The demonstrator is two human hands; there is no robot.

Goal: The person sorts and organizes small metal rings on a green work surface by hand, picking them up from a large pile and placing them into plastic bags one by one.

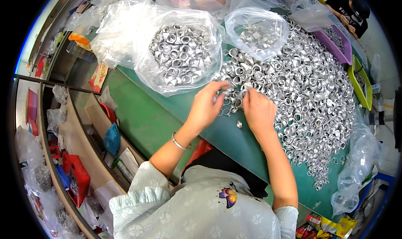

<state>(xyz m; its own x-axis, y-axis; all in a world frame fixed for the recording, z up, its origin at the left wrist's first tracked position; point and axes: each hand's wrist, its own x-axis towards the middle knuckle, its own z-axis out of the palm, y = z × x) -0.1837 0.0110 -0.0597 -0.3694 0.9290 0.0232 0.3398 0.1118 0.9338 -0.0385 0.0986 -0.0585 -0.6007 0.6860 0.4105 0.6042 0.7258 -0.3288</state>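
A large heap of silver-coloured metal rings spreads over the green table. At its near left edge my left hand is bent over loose rings, thumb and forefinger apart. Just to the right, my right hand has its thumb and fingers pinched on a ring, partly covered by the fingertips. One small silver piece lies apart on the table between my wrists. Beyond my left hand stands a clear plastic bag full of chunky rings.
A second clear bag holds fewer rings. Purple and lime-green baskets line the right table edge. Another person works at the far right. Crumpled plastic hangs at the right corner; shelves with a red tray stand left.
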